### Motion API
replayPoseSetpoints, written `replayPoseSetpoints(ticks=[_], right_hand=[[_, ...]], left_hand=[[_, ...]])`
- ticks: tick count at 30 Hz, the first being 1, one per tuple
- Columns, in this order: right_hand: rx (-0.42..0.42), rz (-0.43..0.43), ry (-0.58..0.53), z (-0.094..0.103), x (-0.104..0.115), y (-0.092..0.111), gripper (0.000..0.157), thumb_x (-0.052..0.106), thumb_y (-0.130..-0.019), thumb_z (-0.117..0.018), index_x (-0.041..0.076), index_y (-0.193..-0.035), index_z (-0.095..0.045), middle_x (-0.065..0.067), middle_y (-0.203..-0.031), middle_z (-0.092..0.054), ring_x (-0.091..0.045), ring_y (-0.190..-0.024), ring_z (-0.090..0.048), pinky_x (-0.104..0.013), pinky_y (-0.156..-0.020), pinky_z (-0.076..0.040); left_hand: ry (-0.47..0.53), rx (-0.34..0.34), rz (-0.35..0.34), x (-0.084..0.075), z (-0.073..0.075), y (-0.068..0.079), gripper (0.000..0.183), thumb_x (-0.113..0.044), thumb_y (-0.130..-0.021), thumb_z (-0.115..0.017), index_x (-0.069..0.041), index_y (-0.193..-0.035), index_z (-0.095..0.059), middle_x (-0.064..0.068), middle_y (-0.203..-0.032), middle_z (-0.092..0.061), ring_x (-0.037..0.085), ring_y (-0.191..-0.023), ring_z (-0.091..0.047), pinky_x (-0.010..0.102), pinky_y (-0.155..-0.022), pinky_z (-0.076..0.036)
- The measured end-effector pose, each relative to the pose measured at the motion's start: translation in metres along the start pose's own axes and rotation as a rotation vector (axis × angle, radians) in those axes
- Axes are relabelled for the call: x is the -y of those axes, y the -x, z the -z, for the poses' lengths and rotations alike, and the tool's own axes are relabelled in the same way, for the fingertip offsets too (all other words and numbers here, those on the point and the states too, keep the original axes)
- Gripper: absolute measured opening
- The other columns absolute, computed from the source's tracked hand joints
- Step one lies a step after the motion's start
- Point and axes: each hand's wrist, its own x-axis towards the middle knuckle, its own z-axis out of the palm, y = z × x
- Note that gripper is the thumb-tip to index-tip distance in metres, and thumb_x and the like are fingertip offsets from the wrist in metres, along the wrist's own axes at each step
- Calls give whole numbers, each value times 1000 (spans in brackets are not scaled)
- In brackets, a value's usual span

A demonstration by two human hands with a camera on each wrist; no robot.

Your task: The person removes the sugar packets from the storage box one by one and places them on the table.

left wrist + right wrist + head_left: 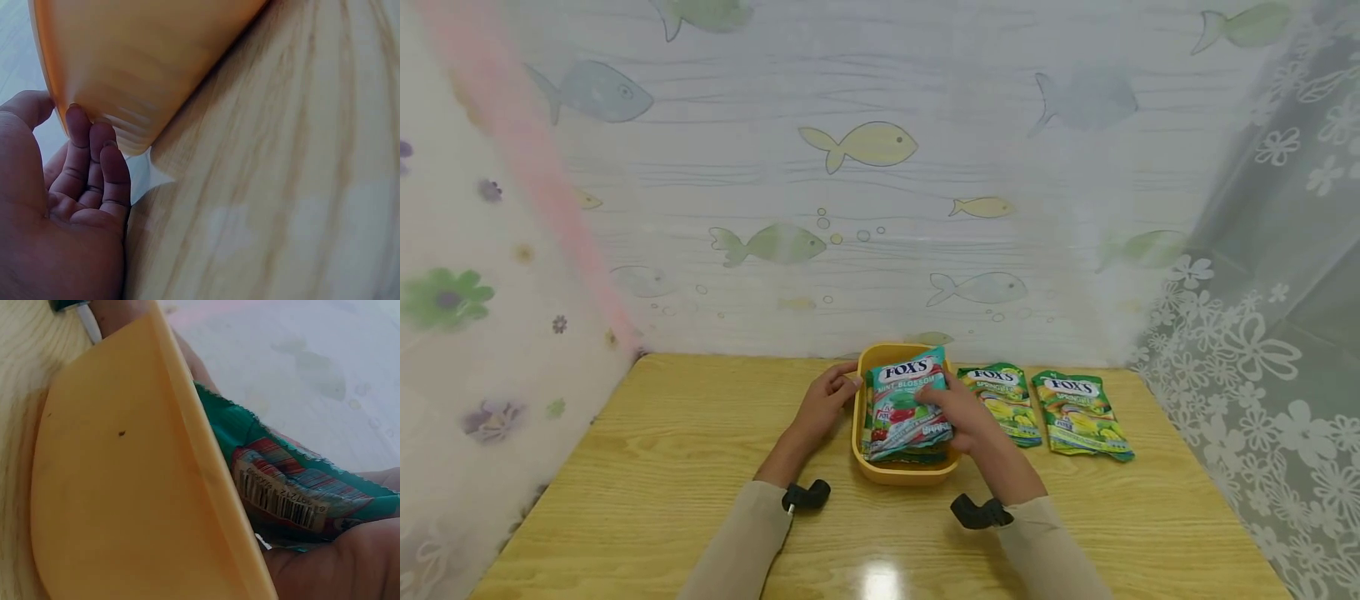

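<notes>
A yellow plastic bin [906, 477] stands on the wooden table with bags of candy inside. My left hand [829, 398] is at its left rim; in the left wrist view the thumb lies at the rim and the fingertips [78, 125] are against the outer wall. My right hand [966, 417] grips the right side of a teal Fox's Mint Blossom candy bag [898, 412], thumb over its front. This bag lies tilted over other bags in the bin, its top end reaching above the rim. The right wrist view shows the bag's barcode side [281, 500] beyond the bin wall.
Two green Fox's Spring Tea candy bags, one by the bin [1007, 408] and one farther right [1078, 417], lie flat on the table [662, 467]. A fish-printed curtain [865, 208] hangs behind, with patterned sheets at both sides.
</notes>
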Motion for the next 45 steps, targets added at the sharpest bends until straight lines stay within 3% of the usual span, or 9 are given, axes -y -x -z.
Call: replayPoseSetpoints(ticks=[7,19,25,34,45], right_hand=[[-36,-8,-1,3,3,6,66,26,-110,-58,13,-167,-27,-25,-141,-61,-30,-106,-73,-48,-88,-62],[-92,-3,-13,11,5,21,68,42,-112,-53,13,-167,-27,-23,-143,-59,-27,-106,-74,-45,-86,-63],[-93,-5,-18,17,4,27,68,48,-113,-48,10,-165,-28,-20,-137,-63,-23,-101,-75,-42,-83,-63],[-106,4,13,23,3,37,66,51,-111,-49,4,-156,-39,-13,-120,-69,-19,-92,-76,-38,-78,-63],[-133,11,16,38,-4,47,64,50,-112,-49,3,-155,-41,-11,-120,-70,-19,-94,-76,-37,-80,-63]], left_hand=[[4,7,-5,-1,0,1,42,-30,-109,-63,-12,-148,-61,9,-95,-72,23,-90,-62,36,-88,-50],[24,13,13,0,0,-1,42,-29,-109,-64,-13,-148,-61,9,-94,-70,28,-92,-61,40,-88,-49],[32,20,7,1,-1,0,44,-24,-110,-62,-8,-151,-57,12,-95,-71,34,-95,-61,44,-90,-49],[18,16,7,2,0,0,43,-26,-110,-63,-10,-150,-59,12,-97,-71,23,-91,-60,40,-89,-49],[26,17,0,3,0,-1,44,-26,-110,-63,-8,-150,-58,11,-95,-71,26,-91,-60,37,-86,-49]])
